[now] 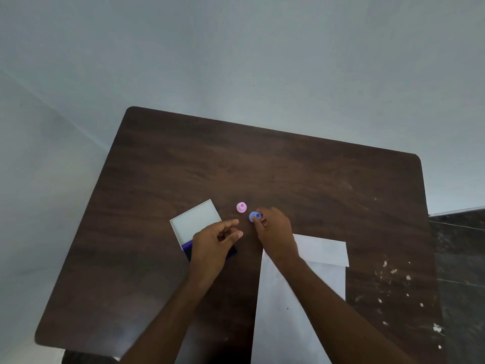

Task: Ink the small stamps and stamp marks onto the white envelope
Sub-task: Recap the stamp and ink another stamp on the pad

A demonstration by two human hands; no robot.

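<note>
A small blue stamp (254,216) stands on the dark wooden table (288,174), and the fingertips of my right hand (275,232) pinch it. A small pink stamp (241,207) stands just to its left, untouched. My left hand (214,245) hovers over the open ink pad (195,224), fingers loosely curled and apart, holding nothing; it hides most of the blue ink surface. The pad's white lid stands open behind it. The white envelope (322,258) lies flap open at the near right, partly under my right forearm.
White paint specks dot the table's right side (393,285). The table's right edge meets a dark tiled floor (459,258). A pale wall and floor lie beyond the far edge.
</note>
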